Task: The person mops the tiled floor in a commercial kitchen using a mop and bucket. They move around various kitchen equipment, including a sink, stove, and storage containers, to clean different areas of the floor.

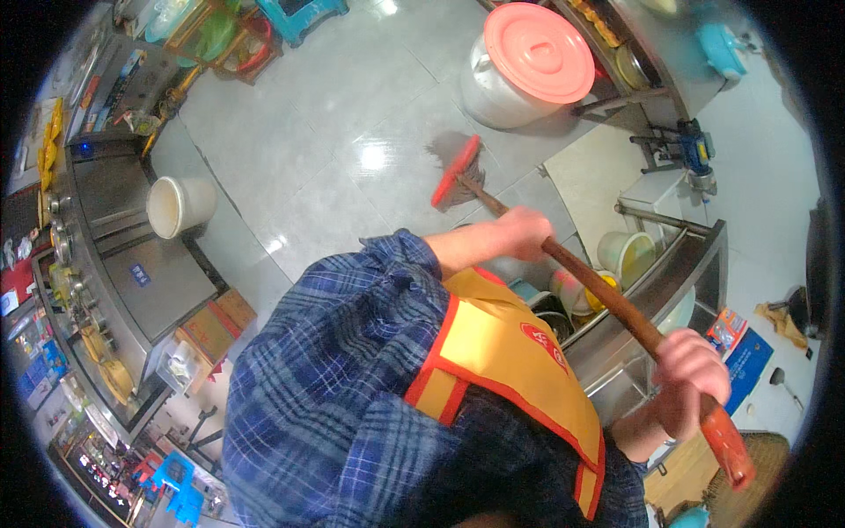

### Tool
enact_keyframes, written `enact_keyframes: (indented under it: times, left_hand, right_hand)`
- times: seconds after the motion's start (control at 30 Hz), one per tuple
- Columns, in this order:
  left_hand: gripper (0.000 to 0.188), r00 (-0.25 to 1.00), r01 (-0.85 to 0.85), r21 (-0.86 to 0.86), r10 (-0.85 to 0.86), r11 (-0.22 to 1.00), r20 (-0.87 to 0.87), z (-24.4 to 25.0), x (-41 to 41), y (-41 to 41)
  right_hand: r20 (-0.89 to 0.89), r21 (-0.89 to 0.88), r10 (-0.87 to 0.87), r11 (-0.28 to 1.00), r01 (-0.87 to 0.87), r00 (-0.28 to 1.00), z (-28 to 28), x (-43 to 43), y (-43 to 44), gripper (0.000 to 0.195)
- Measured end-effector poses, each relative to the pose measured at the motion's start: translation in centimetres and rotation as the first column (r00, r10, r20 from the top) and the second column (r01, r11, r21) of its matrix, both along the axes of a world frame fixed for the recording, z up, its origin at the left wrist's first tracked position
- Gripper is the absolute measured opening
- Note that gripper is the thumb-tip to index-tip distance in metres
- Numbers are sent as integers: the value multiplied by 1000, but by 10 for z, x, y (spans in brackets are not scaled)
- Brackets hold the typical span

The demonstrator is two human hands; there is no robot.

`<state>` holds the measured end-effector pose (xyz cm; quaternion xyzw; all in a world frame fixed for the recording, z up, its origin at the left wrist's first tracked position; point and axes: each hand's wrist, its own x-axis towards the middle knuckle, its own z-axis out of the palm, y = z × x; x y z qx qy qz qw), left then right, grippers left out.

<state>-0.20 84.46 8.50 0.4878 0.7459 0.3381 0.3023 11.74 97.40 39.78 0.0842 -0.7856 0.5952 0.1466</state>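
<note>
A long-handled mop slants across the view, its brown wooden handle [604, 290] running from the floor up to a red grip end [726, 445]. My left hand [525, 232] is closed around the handle's lower part. Nearer the top, my right hand [693, 369] grips it just before the red end and looks slightly blurred. Down on the grey tiles rests the red mop head [455, 171], with dark strands splayed on both sides of it. I wear a plaid shirt [317, 350] and a yellow apron with red edging [502, 336].
Beyond the mop head stands a large pot with a pink lid [538, 53]. A white bucket [181, 206] sits by the steel cabinets [168, 284] at left. Close on my right are a steel rack [716, 264] and a tub [626, 254]. A blue stool [300, 20] is at the far end.
</note>
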Motion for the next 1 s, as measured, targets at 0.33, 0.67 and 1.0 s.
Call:
enact_keyframes:
  times: [0.33,0.67,1.0]
  left_hand:
    - [16,942,-43,-3,40,999,-332,37,-111,-35]
    - [21,922,-304,-320,192,897,-337,-188,-151,-67]
    - [20,987,142,-144,-128,979,99,-101,33,80]
  right_hand:
    - [-250,-405,-5,909,-100,968,-7,12,19,23]
    - [81,-255,-116,958,133,990,-200,-27,-20,6]
    - [180,51,-416,909,414,891,-46,91,44,29]
